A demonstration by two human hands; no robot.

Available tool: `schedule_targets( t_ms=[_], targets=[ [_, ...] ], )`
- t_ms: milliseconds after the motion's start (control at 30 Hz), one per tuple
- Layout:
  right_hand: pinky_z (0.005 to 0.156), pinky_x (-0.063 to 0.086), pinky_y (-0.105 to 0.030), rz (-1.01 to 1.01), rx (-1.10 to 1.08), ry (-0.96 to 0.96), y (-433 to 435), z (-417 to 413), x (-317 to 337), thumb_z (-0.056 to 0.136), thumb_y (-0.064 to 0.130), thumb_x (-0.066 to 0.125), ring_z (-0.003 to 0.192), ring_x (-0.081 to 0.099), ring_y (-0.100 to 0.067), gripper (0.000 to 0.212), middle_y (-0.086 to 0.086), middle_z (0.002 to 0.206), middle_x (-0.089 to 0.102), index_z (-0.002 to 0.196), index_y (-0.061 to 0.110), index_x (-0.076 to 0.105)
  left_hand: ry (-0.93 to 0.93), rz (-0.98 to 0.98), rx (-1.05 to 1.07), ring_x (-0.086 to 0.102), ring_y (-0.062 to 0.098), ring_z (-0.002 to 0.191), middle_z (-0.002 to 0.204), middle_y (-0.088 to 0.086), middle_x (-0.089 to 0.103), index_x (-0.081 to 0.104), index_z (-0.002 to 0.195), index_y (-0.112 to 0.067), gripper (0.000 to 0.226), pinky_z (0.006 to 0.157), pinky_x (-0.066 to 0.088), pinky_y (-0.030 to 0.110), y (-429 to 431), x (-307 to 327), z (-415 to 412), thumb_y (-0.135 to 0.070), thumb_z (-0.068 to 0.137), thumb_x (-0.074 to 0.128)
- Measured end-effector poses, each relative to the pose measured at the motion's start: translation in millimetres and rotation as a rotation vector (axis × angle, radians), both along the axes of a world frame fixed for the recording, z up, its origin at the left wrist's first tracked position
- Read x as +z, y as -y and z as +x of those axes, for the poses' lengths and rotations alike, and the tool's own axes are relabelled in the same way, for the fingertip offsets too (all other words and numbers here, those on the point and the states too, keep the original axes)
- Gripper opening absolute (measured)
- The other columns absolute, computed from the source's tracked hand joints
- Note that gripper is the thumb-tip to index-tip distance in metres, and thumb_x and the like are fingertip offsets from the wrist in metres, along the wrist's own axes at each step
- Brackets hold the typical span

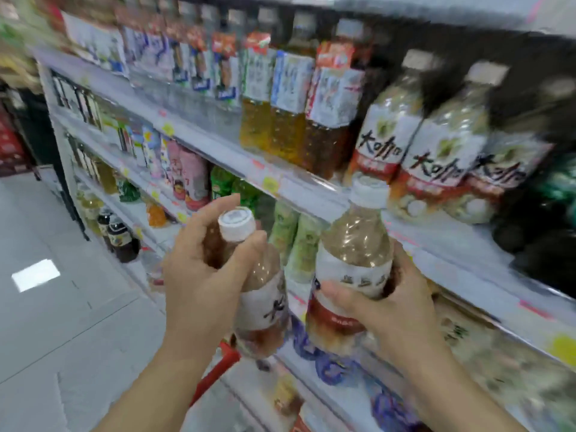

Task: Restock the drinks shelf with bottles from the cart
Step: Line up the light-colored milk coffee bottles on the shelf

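My left hand [199, 269] grips the shoulder of a pale tea bottle [258, 300] with a white cap and a white-and-red label, tilted toward me. My right hand [389, 300] grips a second bottle of the same kind [352, 263] around its label, held nearly upright. Both bottles hang in front of the drinks shelf [311, 188], just below its edge. On that shelf, up and to the right, stand three matching bottles [436, 145]. The view is blurred by motion.
Amber tea bottles [280, 98] stand left of the matching ones. Lower shelves hold green, pink and blue drinks. A red cart rim [218, 366] shows below my left hand. Grey floor tiles [62, 291] stretch to the left.
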State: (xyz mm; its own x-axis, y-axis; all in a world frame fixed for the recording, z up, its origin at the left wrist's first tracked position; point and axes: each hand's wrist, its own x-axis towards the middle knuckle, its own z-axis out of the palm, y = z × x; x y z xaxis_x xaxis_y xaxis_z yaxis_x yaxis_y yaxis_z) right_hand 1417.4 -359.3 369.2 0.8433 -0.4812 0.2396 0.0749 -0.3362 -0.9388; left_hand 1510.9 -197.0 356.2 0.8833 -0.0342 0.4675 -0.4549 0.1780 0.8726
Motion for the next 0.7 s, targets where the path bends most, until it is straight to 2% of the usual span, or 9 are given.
schedule_targets(
  t_ms=[67,133,200,233,333,433,533,633,700],
  targets=[
    [0.061,0.05,-0.011,-0.011,-0.024,0.068,13,-30,24,0.045,0.022,0.091,0.08,0.068,0.002,0.066,0.019,0.093,0.071,0.102,0.034,0.06,0.039,-0.007,-0.048,0.06,0.006,0.062,0.065,-0.013,0.062,0.063,0.099,-0.042,0.031,0.056,0.052,0.024,18,22,-22,-0.03,0.073,0.076],
    [0.062,0.049,-0.01,-0.049,-0.057,0.126,23,-57,47,0.048,0.013,0.091,0.08,0.068,0.002,0.066,0.017,0.092,0.072,0.103,0.031,0.061,0.083,-0.007,-0.102,0.055,0.002,0.055,0.059,-0.014,0.059,0.062,0.1,-0.042,0.031,0.051,0.048,0.017,33,44,-40,-0.036,0.071,0.073],
    [0.062,0.047,-0.006,-0.09,-0.106,0.173,28,-76,67,0.052,0.013,0.088,0.079,0.066,0.006,0.062,0.017,0.093,0.071,0.105,0.029,0.061,0.124,0.0,-0.153,0.059,0.003,0.061,0.066,-0.015,0.062,0.062,0.098,-0.046,0.032,0.055,0.049,0.014,46,61,-52,-0.039,0.069,0.075],
    [0.063,0.047,-0.005,-0.123,-0.147,0.197,31,-83,76,0.051,0.021,0.086,0.082,0.065,0.008,0.063,0.017,0.095,0.07,0.108,0.028,0.06,0.138,-0.002,-0.178,0.06,0.004,0.063,0.068,-0.013,0.064,0.062,0.097,-0.048,0.033,0.056,0.049,0.013,51,69,-55,-0.041,0.068,0.074],
    [0.08,0.051,-0.011,-0.228,-0.282,0.247,37,-91,92,0.051,0.038,0.083,0.1,0.06,0.006,0.077,0.018,0.112,0.064,0.122,0.034,0.054,0.168,0.012,-0.263,0.061,0.005,0.062,0.069,-0.006,0.064,0.061,0.093,-0.052,0.031,0.055,0.049,0.013,64,90,-62,-0.042,0.065,0.065],
    [0.088,0.047,-0.011,-0.294,-0.36,0.288,45,-85,96,0.059,0.025,0.086,0.108,0.056,0.003,0.076,0.016,0.12,0.058,0.123,0.038,0.048,0.193,0.022,-0.365,0.063,0.004,0.065,0.073,-0.011,0.067,0.061,0.098,-0.041,0.029,0.056,0.05,0.014,72,104,-57,-0.028,0.073,0.068],
    [0.088,0.045,-0.008,-0.358,-0.435,0.296,51,-68,94,0.061,0.023,0.085,0.11,0.054,0.002,0.072,0.015,0.12,0.056,0.117,0.045,0.046,0.187,0.007,-0.493,0.066,0.0,0.072,0.08,-0.016,0.071,0.062,0.1,-0.028,0.031,0.062,0.05,0.01,75,112,-46,-0.011,0.075,0.07],
    [0.089,0.044,-0.015,-0.381,-0.545,0.293,57,-49,86,0.061,0.022,0.086,0.111,0.052,0.001,0.073,0.016,0.121,0.055,0.114,0.051,0.043,0.179,0.005,-0.579,0.067,0.002,0.078,0.085,-0.013,0.072,0.062,0.101,-0.026,0.034,0.066,0.05,0.011,72,113,-31,-0.022,0.067,0.068],
    [0.088,0.043,-0.016,-0.385,-0.598,0.295,59,-41,85,0.061,0.021,0.085,0.11,0.052,0.002,0.075,0.017,0.12,0.054,0.113,0.052,0.042,0.17,0.007,-0.622,0.068,0.004,0.079,0.086,-0.011,0.072,0.062,0.101,-0.026,0.035,0.066,0.05,0.011,69,113,-19,-0.02,0.068,0.069]
  ],
)
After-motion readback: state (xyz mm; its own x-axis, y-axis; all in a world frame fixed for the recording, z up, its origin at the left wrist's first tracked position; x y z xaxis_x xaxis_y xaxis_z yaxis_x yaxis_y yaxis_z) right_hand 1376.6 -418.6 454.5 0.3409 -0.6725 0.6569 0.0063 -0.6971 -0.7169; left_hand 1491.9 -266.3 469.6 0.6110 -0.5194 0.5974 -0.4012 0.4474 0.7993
